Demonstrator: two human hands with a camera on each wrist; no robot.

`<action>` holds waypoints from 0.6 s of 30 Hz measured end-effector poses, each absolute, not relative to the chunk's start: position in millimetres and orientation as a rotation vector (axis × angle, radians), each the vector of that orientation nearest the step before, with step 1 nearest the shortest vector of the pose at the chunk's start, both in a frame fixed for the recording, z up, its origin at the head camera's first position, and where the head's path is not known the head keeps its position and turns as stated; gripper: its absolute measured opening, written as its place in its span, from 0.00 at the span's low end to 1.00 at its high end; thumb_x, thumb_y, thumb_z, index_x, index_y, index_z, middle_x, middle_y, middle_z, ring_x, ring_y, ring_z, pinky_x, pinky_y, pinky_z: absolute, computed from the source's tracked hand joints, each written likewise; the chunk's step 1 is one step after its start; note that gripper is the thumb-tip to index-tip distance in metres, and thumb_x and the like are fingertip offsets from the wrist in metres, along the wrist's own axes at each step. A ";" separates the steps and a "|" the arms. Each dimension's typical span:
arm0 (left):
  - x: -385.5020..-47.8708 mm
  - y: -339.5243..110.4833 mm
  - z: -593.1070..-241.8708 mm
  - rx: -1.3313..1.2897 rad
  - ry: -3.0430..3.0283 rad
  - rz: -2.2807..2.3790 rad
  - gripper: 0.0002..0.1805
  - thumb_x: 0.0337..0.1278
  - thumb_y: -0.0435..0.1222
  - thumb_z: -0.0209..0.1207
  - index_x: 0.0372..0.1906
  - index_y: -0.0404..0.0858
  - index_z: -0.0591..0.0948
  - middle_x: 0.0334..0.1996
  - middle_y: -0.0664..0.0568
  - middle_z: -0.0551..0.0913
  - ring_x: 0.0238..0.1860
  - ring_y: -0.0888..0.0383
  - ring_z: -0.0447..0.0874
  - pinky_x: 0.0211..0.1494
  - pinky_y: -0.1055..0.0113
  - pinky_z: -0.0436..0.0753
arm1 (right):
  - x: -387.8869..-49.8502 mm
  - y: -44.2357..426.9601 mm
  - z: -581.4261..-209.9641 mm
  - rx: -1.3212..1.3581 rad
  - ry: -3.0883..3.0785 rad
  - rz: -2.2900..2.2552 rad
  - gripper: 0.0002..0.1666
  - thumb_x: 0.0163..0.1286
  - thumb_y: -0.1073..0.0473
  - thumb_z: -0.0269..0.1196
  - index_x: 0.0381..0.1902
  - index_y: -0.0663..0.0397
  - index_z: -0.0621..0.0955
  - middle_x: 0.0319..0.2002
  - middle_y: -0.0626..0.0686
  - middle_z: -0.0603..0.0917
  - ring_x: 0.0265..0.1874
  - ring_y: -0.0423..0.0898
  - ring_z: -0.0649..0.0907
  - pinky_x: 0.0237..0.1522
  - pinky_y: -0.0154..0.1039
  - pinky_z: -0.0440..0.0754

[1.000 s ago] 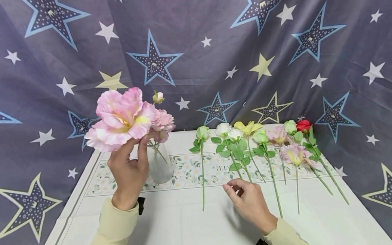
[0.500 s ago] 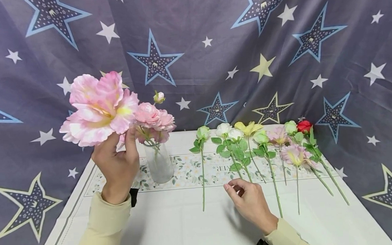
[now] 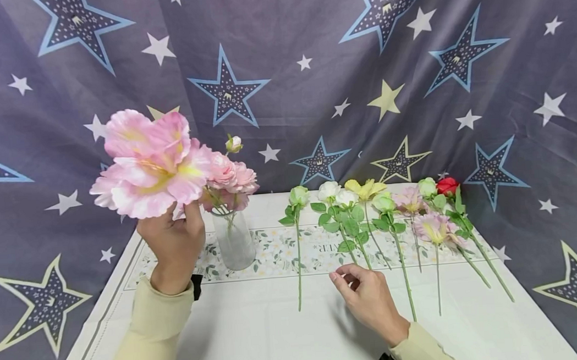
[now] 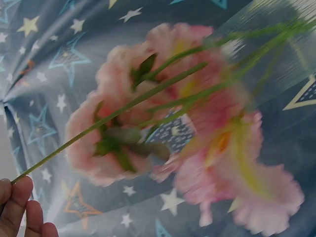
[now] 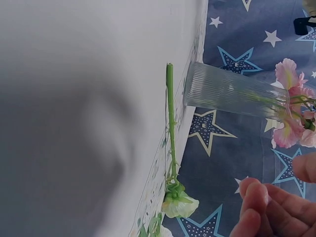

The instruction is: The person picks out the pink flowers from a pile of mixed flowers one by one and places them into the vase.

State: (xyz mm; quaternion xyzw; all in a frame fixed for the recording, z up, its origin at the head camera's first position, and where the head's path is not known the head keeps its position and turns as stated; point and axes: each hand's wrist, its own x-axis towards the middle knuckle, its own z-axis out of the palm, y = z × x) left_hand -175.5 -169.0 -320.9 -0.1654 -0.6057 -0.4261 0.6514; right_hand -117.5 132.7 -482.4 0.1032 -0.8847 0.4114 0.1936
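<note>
My left hand (image 3: 176, 253) is raised left of the ribbed glass vase (image 3: 235, 241), its fingers and thumb pinching the thin stem of a large pink flower (image 3: 151, 166). In the left wrist view the green stem (image 4: 84, 133) runs out from the fingertips. Pink flowers (image 3: 234, 178) and a small bud (image 3: 234, 144) stand in the vase, their stems inside the glass. My right hand (image 3: 370, 301) hovers low over the white table with nothing in it, fingers loosely bent; in the right wrist view the thumb and fingers (image 5: 271, 207) are apart.
A single pale green rose (image 3: 299, 196) lies right of the vase. Farther right lie white roses (image 3: 329, 190), a yellow flower (image 3: 365, 188), pink flowers (image 3: 435, 228) and a red rose (image 3: 447, 185). A floral runner (image 3: 278, 252) crosses the table (image 3: 257, 325) before a star-patterned curtain (image 3: 278, 15).
My left hand has moved left and slightly up with the large pink flower, away from the vase, uncovering more of the vase and its pink flowers. My right hand has stayed in place.
</note>
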 end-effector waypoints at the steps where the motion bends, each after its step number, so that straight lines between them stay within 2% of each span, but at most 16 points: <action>1: -178.8 -170.3 -326.0 -0.381 -1.390 -0.957 0.10 0.53 0.25 0.54 0.26 0.27 0.85 0.30 0.36 0.88 0.30 0.55 0.76 0.44 0.75 0.74 | -117.1 132.7 -482.7 0.287 -2.486 1.153 0.04 0.69 0.55 0.71 0.34 0.46 0.88 0.21 0.36 0.82 0.19 0.31 0.78 0.24 0.30 0.79; 3: -184.9 -172.7 -336.7 -0.386 -1.419 -0.934 0.09 0.52 0.25 0.54 0.26 0.28 0.85 0.28 0.37 0.86 0.30 0.49 0.78 0.44 0.72 0.76 | -116.4 132.8 -483.4 0.282 -2.494 1.154 0.04 0.69 0.54 0.71 0.34 0.46 0.88 0.21 0.35 0.82 0.19 0.31 0.78 0.24 0.30 0.79; 6: -193.6 -176.2 -352.1 -0.401 -1.469 -0.902 0.08 0.53 0.27 0.57 0.29 0.29 0.87 0.29 0.37 0.87 0.35 0.41 0.83 0.52 0.59 0.80 | -115.8 133.1 -484.6 0.273 -2.504 1.152 0.04 0.69 0.54 0.71 0.34 0.45 0.88 0.21 0.35 0.82 0.18 0.31 0.78 0.24 0.30 0.79; 9: -200.4 -178.9 -365.6 -0.408 -1.541 -0.858 0.07 0.57 0.30 0.61 0.32 0.29 0.87 0.33 0.37 0.88 0.43 0.37 0.85 0.58 0.46 0.77 | -115.6 133.5 -485.1 0.269 -2.503 1.153 0.04 0.69 0.54 0.72 0.34 0.45 0.88 0.21 0.35 0.82 0.18 0.31 0.78 0.24 0.30 0.79; 11: -203.9 -180.2 -374.1 -0.404 -1.594 -0.828 0.08 0.59 0.31 0.62 0.30 0.29 0.86 0.35 0.37 0.89 0.46 0.36 0.85 0.59 0.42 0.75 | -115.6 133.6 -485.3 0.270 -2.500 1.153 0.04 0.68 0.54 0.72 0.34 0.45 0.88 0.21 0.35 0.82 0.18 0.31 0.78 0.24 0.30 0.79; 15: -209.5 -181.0 -388.8 -0.369 -1.690 -0.764 0.12 0.60 0.31 0.61 0.22 0.30 0.81 0.28 0.38 0.86 0.42 0.35 0.83 0.52 0.39 0.75 | -115.8 133.9 -485.9 0.273 -2.497 1.151 0.04 0.68 0.54 0.72 0.34 0.45 0.88 0.21 0.35 0.82 0.18 0.30 0.78 0.24 0.30 0.79; 18: -214.2 -181.9 -396.9 -0.336 -1.736 -0.717 0.12 0.60 0.32 0.61 0.22 0.31 0.80 0.29 0.37 0.84 0.42 0.34 0.82 0.49 0.38 0.73 | -116.3 134.3 -486.7 0.272 -2.497 1.149 0.04 0.69 0.54 0.72 0.34 0.45 0.88 0.21 0.36 0.83 0.19 0.30 0.78 0.24 0.30 0.79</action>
